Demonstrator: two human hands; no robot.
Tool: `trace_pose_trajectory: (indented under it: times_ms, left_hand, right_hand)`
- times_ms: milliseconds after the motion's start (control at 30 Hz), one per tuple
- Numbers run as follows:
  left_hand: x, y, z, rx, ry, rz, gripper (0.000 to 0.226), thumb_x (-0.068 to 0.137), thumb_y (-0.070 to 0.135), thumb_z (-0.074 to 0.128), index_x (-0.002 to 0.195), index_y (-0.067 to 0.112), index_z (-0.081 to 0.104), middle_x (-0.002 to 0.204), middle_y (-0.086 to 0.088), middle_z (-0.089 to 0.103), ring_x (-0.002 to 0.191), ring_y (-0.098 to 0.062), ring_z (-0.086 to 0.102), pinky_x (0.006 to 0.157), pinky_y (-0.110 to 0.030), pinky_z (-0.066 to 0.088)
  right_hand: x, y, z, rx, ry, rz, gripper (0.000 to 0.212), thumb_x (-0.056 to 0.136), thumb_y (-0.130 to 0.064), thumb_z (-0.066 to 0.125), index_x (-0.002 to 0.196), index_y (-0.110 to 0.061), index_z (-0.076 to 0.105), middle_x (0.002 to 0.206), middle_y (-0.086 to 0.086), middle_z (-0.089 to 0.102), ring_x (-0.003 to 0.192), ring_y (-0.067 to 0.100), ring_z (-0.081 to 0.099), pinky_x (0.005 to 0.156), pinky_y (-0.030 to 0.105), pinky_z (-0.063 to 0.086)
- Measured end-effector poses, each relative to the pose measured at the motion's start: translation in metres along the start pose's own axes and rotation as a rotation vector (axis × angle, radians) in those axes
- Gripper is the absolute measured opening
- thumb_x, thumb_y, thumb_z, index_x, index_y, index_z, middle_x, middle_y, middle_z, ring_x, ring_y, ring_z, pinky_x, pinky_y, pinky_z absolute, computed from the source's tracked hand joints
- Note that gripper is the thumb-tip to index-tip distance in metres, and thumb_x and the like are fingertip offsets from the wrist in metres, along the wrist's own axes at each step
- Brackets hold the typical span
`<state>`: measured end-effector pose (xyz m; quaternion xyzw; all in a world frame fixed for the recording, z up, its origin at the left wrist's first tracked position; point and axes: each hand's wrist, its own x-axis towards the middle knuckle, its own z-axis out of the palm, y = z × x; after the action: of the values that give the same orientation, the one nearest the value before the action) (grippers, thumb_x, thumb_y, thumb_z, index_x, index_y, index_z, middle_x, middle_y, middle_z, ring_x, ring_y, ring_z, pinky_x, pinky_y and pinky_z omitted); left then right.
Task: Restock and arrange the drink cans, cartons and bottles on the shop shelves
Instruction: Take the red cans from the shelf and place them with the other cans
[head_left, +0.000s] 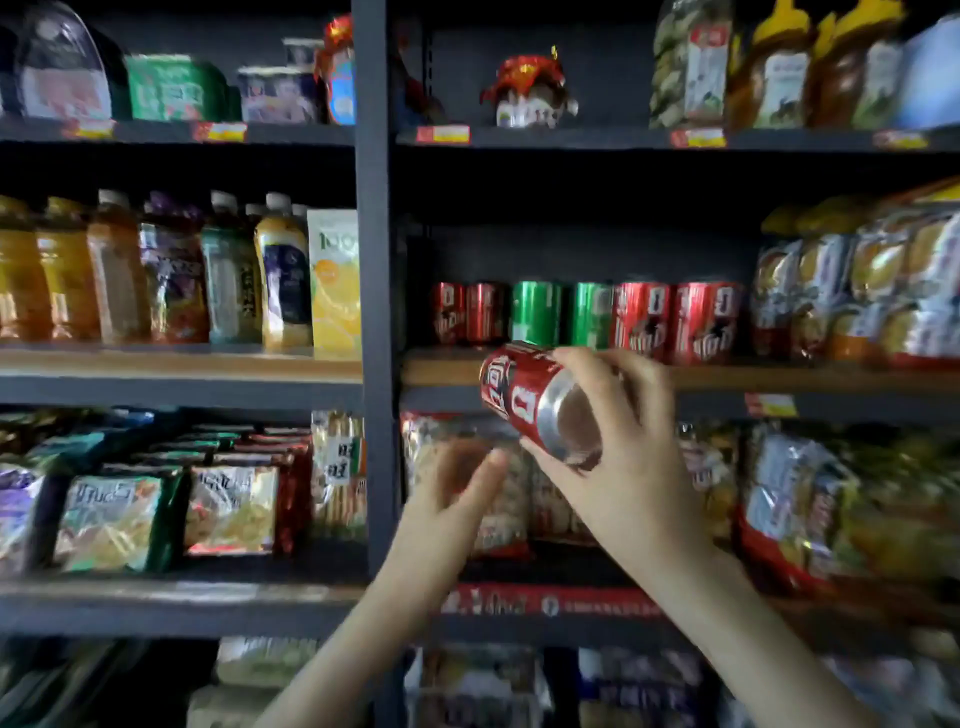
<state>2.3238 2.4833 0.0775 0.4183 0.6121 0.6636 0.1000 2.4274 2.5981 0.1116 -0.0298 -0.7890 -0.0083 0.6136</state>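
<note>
Left bay: bottles (156, 270) stand in a row with a juice carton (335, 280) at its right end; neither hand is near them.
Left hand (457, 488): blurred, fingers straight and apart, grip wide and empty, low and just left of the held can.
Held can (519, 389): red, tilted, base turned to the camera, in the air just in front of the shelf board (441, 371).
Can row (582, 314): red and green cans upright on that board, the left ones set further back.
Right hand (618, 441): grip wrapped round the held can near its base.
Step in hand: likely placing one more red can in the row.
Next move calls for: righting the can, then setting it down beside matching reds without knocking its neighbours.
</note>
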Motion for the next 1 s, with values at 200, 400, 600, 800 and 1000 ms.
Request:
trace_pose_trajectory:
  times_ms: [200,400,600,800,1000]
  left_hand:
    - [-0.076,-0.036,0.022,-0.709,-0.116,-0.527,0.071,0.083,0.056,0.055,0.13,0.003,0.057,0.122,-0.017,0.065,0.107,-0.028,0.063,0.093,-0.04,0.049]
    - [-0.135,-0.086,0.001,-0.395,-0.017,-0.547,0.06,0.072,0.036,0.081,0.12,0.007,0.061,0.108,-0.014,0.072,0.101,-0.031,0.069,0.092,-0.052,0.053]
    - [-0.162,-0.109,-0.034,0.105,-0.132,-0.324,0.059,0.067,0.022,0.088,0.115,0.035,0.058,0.103,0.011,0.071,0.097,0.002,0.065,0.086,-0.018,0.053]
    - [-0.17,-0.113,-0.064,0.178,-0.181,-0.023,0.076,0.066,0.021,0.089,0.131,0.023,0.049,0.119,0.017,0.063,0.115,0.002,0.057,0.092,-0.012,0.045]
    - [-0.176,-0.127,-0.09,0.096,-0.356,-0.064,0.089,0.067,0.055,0.078,0.143,0.037,0.035,0.137,0.023,0.048,0.127,-0.002,0.048,0.1,-0.02,0.045]
  right_hand:
    - [-0.128,-0.04,-0.017,0.296,-0.035,0.282,0.079,0.061,-0.024,0.091,0.125,-0.017,0.044,0.121,-0.007,0.036,0.12,-0.008,0.036,0.103,0.01,0.033]
    - [-0.207,-0.061,-0.027,0.616,-0.622,0.696,0.067,0.074,-0.053,0.077,0.123,-0.053,0.03,0.129,-0.024,0.038,0.118,-0.01,0.044,0.096,0.02,0.048]
    - [-0.21,-0.086,-0.003,0.612,-0.853,0.657,0.094,0.074,-0.034,0.081,0.132,-0.06,0.011,0.134,-0.034,0.033,0.122,-0.023,0.033,0.097,0.0,0.029]
    - [-0.207,-0.11,0.02,0.693,-0.702,0.65,0.087,0.07,-0.037,0.082,0.129,-0.062,0.024,0.125,-0.036,0.047,0.12,-0.012,0.047,0.098,0.009,0.039]
    - [-0.214,-0.13,0.028,0.96,-0.589,1.012,0.082,0.06,-0.026,0.092,0.128,-0.033,0.046,0.121,-0.008,0.061,0.109,0.005,0.062,0.087,0.022,0.053]
